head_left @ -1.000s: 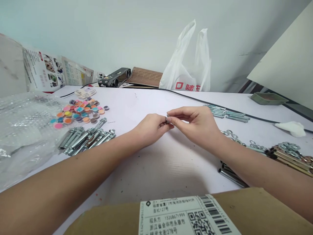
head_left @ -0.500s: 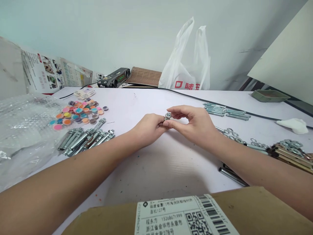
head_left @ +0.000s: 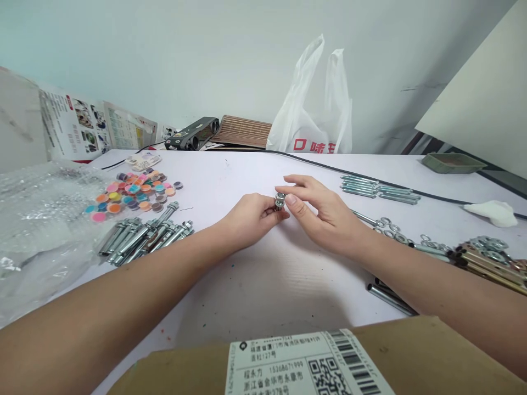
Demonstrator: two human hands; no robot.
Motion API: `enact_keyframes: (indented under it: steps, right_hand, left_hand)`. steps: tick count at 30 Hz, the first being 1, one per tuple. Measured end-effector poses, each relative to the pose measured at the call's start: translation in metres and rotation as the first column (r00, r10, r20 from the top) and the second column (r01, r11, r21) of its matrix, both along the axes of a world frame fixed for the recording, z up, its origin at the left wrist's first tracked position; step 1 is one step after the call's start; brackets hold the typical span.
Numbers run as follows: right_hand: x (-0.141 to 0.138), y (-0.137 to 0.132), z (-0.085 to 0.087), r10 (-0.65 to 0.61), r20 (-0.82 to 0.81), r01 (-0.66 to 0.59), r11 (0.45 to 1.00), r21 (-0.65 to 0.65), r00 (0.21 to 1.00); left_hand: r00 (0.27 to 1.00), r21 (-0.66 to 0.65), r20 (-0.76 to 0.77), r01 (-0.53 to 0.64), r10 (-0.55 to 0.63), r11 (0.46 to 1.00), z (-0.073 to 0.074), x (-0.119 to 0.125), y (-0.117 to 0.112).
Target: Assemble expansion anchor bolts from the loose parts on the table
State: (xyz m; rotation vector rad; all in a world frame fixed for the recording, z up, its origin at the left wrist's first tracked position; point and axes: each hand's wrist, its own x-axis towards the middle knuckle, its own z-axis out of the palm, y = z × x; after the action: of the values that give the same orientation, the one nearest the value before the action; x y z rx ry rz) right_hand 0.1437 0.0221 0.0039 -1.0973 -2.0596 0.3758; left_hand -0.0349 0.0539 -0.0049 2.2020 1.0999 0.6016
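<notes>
My left hand [head_left: 252, 218] is closed on a metal bolt with a nut [head_left: 280, 201] at its upper end, held upright above the white table [head_left: 263, 274]. My right hand [head_left: 319, 211] is just to the right of it, fingers loosely spread, with fingertips touching the nut from the top and side. To the left lies a pile of assembled anchor bolts [head_left: 144, 236]. Loose washers and nuts [head_left: 391, 227] lie to the right of my right hand.
Coloured round discs [head_left: 132, 192] and bubble wrap [head_left: 37, 230] lie at the left. Long bolts [head_left: 379, 189], brass-coloured sleeves [head_left: 489, 260] and a black cable [head_left: 403, 184] are at the right. A labelled cardboard box [head_left: 308, 362] is at the near edge; a white plastic bag [head_left: 317, 115] stands at the back.
My right hand has opened from a pinch on the nut to loosely spread fingers brushing it. The left hand keeps holding the bolt in nearly the same place.
</notes>
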Motion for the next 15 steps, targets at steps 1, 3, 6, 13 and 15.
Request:
enact_keyframes:
  steps: [1, 3, 6, 13, 15]
  right_hand:
    - [0.0013, -0.0006, 0.0008, 0.011, 0.010, -0.011, 1.000, -0.001, 1.000]
    - [0.0039, -0.0021, 0.0023, -0.014, -0.015, 0.014, 1.000, 0.020, 1.000]
    - [0.0058, -0.0033, 0.0024, -0.080, -0.087, 0.086, 0.995, 0.058, 0.993]
    - [0.0086, 0.0015, 0.0001, -0.017, -0.044, 0.010, 0.987, -0.160, 0.999]
    - [0.0094, 0.0016, 0.0014, -0.041, -0.149, 0.028, 0.996, -0.085, 0.988]
  left_hand:
    - [1.000, -0.005, -0.003, -0.002, 0.002, 1.000, -0.0004, -0.0003, 0.0004]
    - [1.000, -0.026, -0.004, -0.015, 0.015, 1.000, -0.0012, -0.0012, 0.0012]
    - [1.000, -0.051, 0.003, -0.028, 0.028, 0.998, -0.0023, -0.0022, 0.0016]
    - [1.000, -0.063, 0.016, -0.026, 0.027, 0.998, -0.0022, -0.0023, 0.0016]
    - [0.999, -0.067, -0.007, -0.033, 0.033, 0.997, -0.0016, -0.0025, 0.0018]
